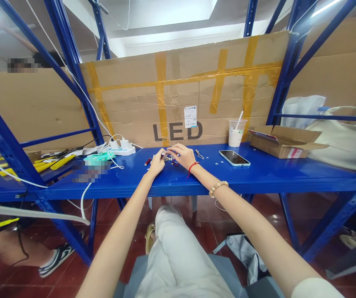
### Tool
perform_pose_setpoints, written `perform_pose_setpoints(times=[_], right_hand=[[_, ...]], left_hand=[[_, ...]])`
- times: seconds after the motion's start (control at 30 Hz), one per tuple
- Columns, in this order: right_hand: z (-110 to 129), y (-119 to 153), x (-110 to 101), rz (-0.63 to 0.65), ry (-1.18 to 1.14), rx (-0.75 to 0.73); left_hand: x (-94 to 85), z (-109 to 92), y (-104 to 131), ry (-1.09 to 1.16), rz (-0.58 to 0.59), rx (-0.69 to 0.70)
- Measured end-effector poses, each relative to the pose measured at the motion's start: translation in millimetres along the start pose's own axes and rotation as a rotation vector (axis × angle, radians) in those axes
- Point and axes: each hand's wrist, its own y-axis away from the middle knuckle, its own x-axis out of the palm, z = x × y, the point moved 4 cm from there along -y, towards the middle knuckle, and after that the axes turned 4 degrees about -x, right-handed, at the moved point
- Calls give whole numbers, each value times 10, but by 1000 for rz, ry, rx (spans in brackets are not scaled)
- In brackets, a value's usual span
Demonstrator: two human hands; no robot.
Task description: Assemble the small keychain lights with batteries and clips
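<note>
My left hand (pixel 157 162) is over the blue tabletop, thumb and fingers pinched together. From the right, my right hand (pixel 183 156) reaches in with bent fingers, its fingertips meeting those of the left. Whatever sits between the fingertips is too small to make out. Under and between the hands lies a small pile of shiny, mixed-colour pieces (pixel 169 158), partly hidden by the right hand. Left of the left hand is a small red cylindrical piece (pixel 147 161). A small metal clasp (pixel 199 154) lies just beyond the right hand.
A phone (pixel 235 157), a cup with a straw (pixel 236 131) and an open cardboard box (pixel 285 141) stand to the right. A power strip (pixel 124 150) with cables and a turquoise packet (pixel 99 158) are left. Cardboard (pixel 128 107) walls the back. Another person's leg shows lower left.
</note>
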Motion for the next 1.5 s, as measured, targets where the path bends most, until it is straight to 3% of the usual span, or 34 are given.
perform_pose_setpoints(times=[0.53,0.67,0.8,0.97,1.27,1.5], right_hand=[[29,27,87,151,-72,19],[1,14,61,161,-128,125],[-168,29,29,116,-82,332],[-375,114,87,262,65,462],[-215,183,332,628,14,210],[-206,183,373,703,41,119]], left_hand=[[80,11,18,17,105,22],[80,35,20,9,89,-21],[32,98,15,-9,2,-113],[-27,167,16,-27,-99,-210],[-11,196,21,-49,-94,-254],[21,173,37,-58,-32,-241]])
